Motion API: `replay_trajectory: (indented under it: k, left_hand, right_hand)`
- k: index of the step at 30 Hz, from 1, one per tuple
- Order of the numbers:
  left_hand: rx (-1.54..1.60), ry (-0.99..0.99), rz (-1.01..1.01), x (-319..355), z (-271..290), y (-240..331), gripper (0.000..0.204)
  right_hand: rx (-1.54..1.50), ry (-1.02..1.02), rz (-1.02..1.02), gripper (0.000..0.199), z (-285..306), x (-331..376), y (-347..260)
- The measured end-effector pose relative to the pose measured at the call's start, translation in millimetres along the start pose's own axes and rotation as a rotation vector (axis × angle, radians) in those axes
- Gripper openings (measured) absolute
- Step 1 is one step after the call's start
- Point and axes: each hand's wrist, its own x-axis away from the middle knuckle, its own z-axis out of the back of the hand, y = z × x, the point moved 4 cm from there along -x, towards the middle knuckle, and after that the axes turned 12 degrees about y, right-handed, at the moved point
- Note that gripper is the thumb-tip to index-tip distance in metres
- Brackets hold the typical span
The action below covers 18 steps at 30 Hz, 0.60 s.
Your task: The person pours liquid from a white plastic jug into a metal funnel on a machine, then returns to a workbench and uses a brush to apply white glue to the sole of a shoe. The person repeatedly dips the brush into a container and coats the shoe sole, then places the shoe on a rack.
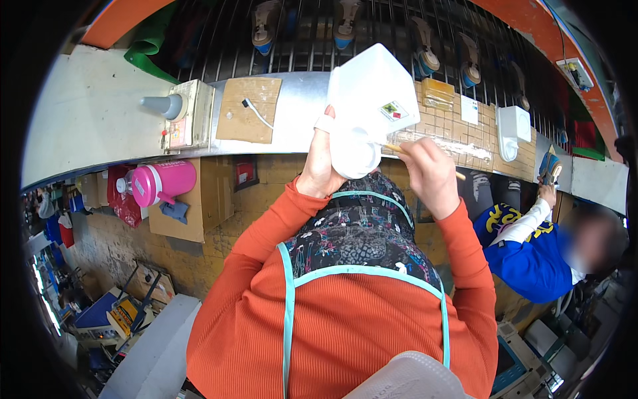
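Grey fabric (409, 379); white container (367, 86) fore-and-aft, cup end (364, 159) bodyward.

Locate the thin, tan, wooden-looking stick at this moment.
In the head view, right of centre, the stick is in the right hand, beside the white plastic container in the left hand.

Even, fairly bright light falls on the desk (302, 100), whose metal top shines pale, and the white container (362, 86) nearly washes out. Glare streaks the brown gridded sheet (432, 128). The rods (302, 33) beyond sink into gloom; a bright streak shows at the left rim. Fisheye distortion bows the desk's edge, black fills the corners, and blur covers a co-worker's head (591, 239).
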Motion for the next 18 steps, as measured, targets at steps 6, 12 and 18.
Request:
replay_trajectory:
  k: [6,12,18]
  left_hand:
    - [0.046,0.063,-0.342,10.4,-4.6,4.0,0.051]
    - [0.247,-0.1,-0.474,21.0,9.0,6.1,0.044]
    - [0.189,0.034,-0.32,19.8,16.0,5.1,0.051]
  right_hand:
    - [0.153,-0.009,-0.008,0.01,0.6,13.7,-28.6]
    - [-0.091,0.021,-0.216,0.006,-15.5,24.7,-40.9]
    - [-0.781,-0.446,-0.743,0.03,-29.7,27.5,-1.2]
